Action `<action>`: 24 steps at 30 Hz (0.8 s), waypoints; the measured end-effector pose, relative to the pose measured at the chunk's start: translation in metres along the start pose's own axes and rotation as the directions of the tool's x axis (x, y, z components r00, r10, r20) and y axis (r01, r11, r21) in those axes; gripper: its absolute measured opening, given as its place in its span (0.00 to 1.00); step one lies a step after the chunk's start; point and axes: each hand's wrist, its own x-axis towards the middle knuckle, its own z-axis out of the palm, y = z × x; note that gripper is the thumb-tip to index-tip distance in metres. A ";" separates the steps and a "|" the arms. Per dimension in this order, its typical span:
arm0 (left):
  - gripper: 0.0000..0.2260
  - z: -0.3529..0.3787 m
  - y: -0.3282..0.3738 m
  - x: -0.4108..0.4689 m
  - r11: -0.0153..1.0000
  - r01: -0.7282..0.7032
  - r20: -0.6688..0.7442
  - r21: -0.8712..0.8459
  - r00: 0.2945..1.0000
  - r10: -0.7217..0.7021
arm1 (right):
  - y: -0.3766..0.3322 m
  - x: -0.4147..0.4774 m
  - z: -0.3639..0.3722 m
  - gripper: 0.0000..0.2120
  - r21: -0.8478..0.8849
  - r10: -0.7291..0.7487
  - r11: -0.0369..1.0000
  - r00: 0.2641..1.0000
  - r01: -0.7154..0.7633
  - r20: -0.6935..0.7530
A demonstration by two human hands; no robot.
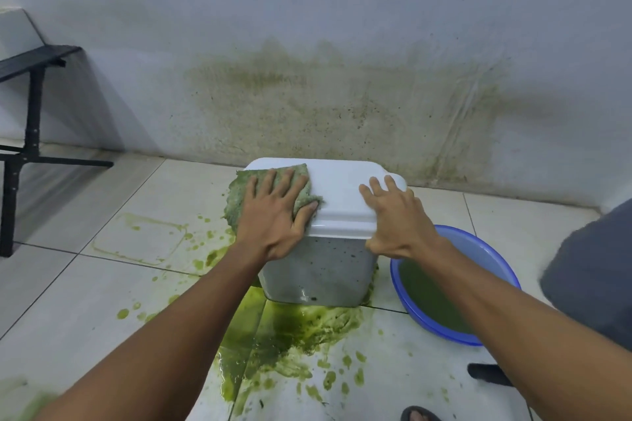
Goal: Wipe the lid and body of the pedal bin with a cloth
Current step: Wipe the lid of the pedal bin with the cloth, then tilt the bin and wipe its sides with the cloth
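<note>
A white pedal bin stands on the tiled floor by the wall. Its white lid [338, 191] is closed, and its grey body [318, 273] shows dark specks and wet streaks. A green-stained cloth [239, 195] lies over the lid's left end and hangs down the side. My left hand [273, 212] presses flat on the cloth with fingers spread and the thumb at the lid's front edge. My right hand [393, 212] rests flat on the lid's right end, fingers straight, thumb down over the front rim.
A blue basin [492, 260] of green water sits right of the bin. Green slime [284, 328] pools on the tiles in front, with splashes to the left. A black metal frame [30, 133] stands far left. My sandalled foot [419, 415] shows at the bottom.
</note>
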 end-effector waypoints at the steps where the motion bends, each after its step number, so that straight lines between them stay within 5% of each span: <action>1: 0.36 -0.001 0.003 0.001 1.000 -0.025 0.003 -0.008 1.000 0.025 | 0.002 -0.005 -0.001 0.47 0.000 0.020 1.000 1.000 -0.020 0.001; 4: 0.36 -0.003 0.005 0.005 0.996 -0.086 0.007 -0.038 0.996 0.087 | 0.007 -0.013 -0.003 0.44 -0.006 0.056 0.998 0.998 -0.056 -0.021; 8: 0.34 -0.012 0.005 0.018 0.992 -0.118 -0.053 -0.050 0.992 0.116 | 0.014 -0.005 -0.012 0.28 0.074 0.103 0.992 0.995 -0.102 -0.012; 13: 0.32 -0.010 0.006 0.035 0.995 -0.092 -0.060 -0.036 0.994 0.090 | 0.025 0.020 -0.024 0.46 0.261 0.102 0.959 0.994 -0.106 0.028; 24: 0.26 0.057 0.004 0.021 0.968 -0.239 -0.420 -0.071 0.888 0.188 | 0.050 0.058 0.019 0.45 0.664 0.174 0.739 0.985 -0.115 -0.022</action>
